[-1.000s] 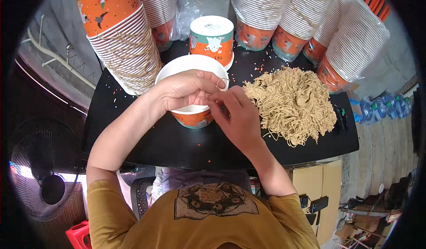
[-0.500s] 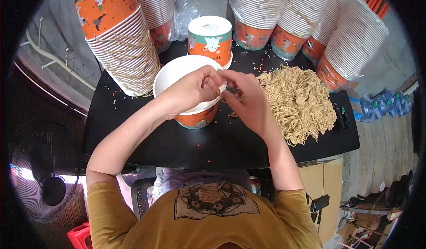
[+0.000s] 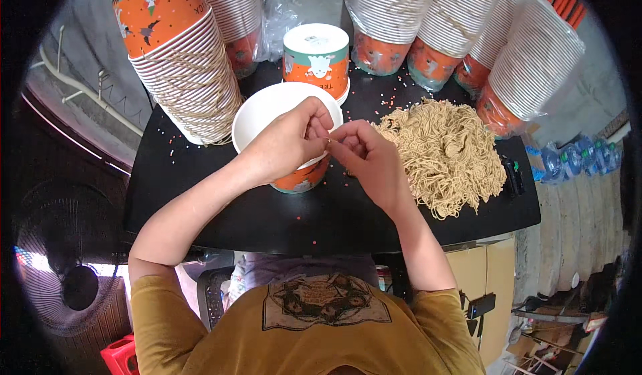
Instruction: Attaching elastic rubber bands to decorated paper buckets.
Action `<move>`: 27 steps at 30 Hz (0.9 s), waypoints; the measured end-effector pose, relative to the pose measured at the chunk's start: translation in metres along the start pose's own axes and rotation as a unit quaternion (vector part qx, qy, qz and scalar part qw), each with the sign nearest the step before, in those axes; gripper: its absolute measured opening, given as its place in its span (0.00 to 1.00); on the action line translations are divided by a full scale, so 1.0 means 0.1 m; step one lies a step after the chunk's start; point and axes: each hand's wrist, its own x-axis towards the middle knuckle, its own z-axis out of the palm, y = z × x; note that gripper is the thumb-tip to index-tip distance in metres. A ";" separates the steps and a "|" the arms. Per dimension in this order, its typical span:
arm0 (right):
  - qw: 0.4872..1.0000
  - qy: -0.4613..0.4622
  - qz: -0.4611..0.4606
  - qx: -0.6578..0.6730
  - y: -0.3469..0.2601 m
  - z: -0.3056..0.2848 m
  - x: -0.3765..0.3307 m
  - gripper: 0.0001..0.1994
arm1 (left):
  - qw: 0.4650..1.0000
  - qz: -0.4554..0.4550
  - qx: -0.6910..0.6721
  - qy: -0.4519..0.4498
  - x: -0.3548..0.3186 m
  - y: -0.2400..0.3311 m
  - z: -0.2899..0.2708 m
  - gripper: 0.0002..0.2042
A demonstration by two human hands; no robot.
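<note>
An orange paper cup (image 3: pixel 299 178) with a white inside stands open on the black table (image 3: pixel 221 208), near its middle. My left hand (image 3: pixel 284 144) lies over the cup's right rim, with thumb and fingers pinched. My right hand (image 3: pixel 368 157) meets it fingertip to fingertip just right of the rim. Between the fingertips is a small thin piece that looks like a noodle strand. A loose heap of dry yellow noodles (image 3: pixel 445 151) lies on the table right of my right hand.
A lidded orange cup (image 3: pixel 315 57) stands behind the open one. Tall stacks of paper cups (image 3: pixel 184 67) lean at the back left, and more bagged stacks (image 3: pixel 535 60) at the back right. Small crumbs dot the table. A fan (image 3: pixel 63 268) stands on the floor at the left.
My right hand has drawn in from the noodle side toward my left hand. The fingertips now meet in a pinch at the cup's rim. More of the cup's white inside shows.
</note>
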 end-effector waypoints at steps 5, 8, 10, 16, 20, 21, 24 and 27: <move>1.000 0.023 0.001 0.017 0.06 0.03 0.02 0.07 | 1.000 0.029 0.008 0.005 -0.02 -0.01 0.00 0.08; 0.999 0.028 0.003 0.020 0.08 0.04 0.03 0.06 | 0.999 0.037 -0.010 0.013 -0.02 -0.01 -0.02 0.08; 0.999 0.032 0.006 0.014 0.09 0.05 0.03 0.06 | 0.997 0.061 -0.040 0.018 0.00 -0.08 -0.03 0.08; 0.999 0.045 0.005 -0.005 0.05 0.06 0.02 0.06 | 0.992 0.026 0.062 0.105 -0.13 -0.06 -0.08 0.06; 0.999 0.053 0.005 -0.009 0.06 0.08 0.01 0.06 | 0.992 0.006 0.085 0.094 -0.26 0.04 0.00 0.06; 0.998 0.055 0.005 -0.009 0.07 0.09 0.00 0.06 | 0.992 0.013 0.089 0.094 -0.25 0.04 0.01 0.06; 0.998 0.061 0.000 -0.014 0.11 0.10 0.02 0.06 | 0.989 0.041 0.112 0.090 -0.21 0.01 0.04 0.07; 0.998 0.062 -0.005 -0.011 0.13 0.10 0.02 0.06 | 0.983 0.076 0.146 0.086 -0.14 -0.02 0.05 0.07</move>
